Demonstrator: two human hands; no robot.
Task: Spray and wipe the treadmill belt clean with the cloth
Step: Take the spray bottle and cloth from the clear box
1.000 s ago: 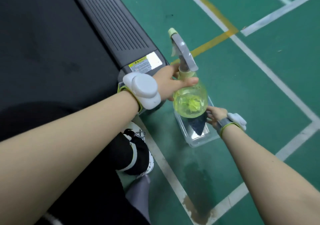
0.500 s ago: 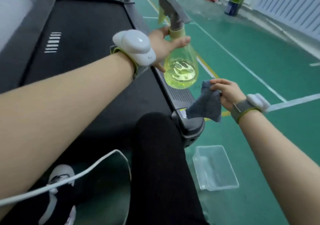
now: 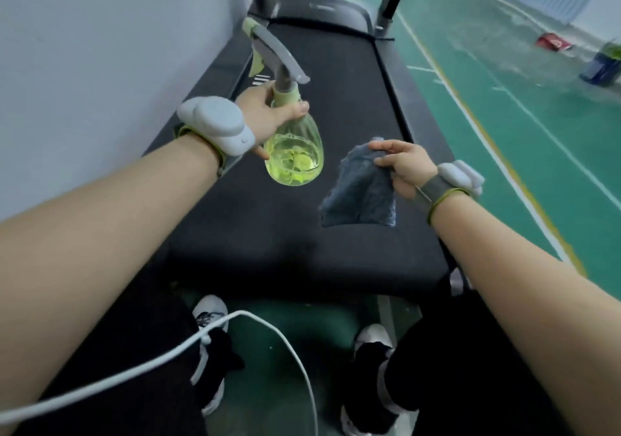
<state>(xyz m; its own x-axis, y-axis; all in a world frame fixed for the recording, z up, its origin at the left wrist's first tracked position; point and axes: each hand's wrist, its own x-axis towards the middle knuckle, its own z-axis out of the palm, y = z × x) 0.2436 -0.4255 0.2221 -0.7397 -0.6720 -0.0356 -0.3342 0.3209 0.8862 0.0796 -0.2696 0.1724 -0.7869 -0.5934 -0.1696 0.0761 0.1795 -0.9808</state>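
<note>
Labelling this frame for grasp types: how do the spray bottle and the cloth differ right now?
The spray bottle is clear yellow-green and rigid; the cloth is dark grey and hangs limp. The left hand grips the bottle at its neck; the right hand pinches the cloth's top. Both are held over the treadmill belt.

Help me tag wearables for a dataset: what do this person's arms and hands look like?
The left hand and right hand wear no gloves, and the forearms are bare, with no sleeves. Each wrist carries a white, rounded, lobed device on a grey strap edged in yellow-green: left wrist device, right wrist device.
</note>
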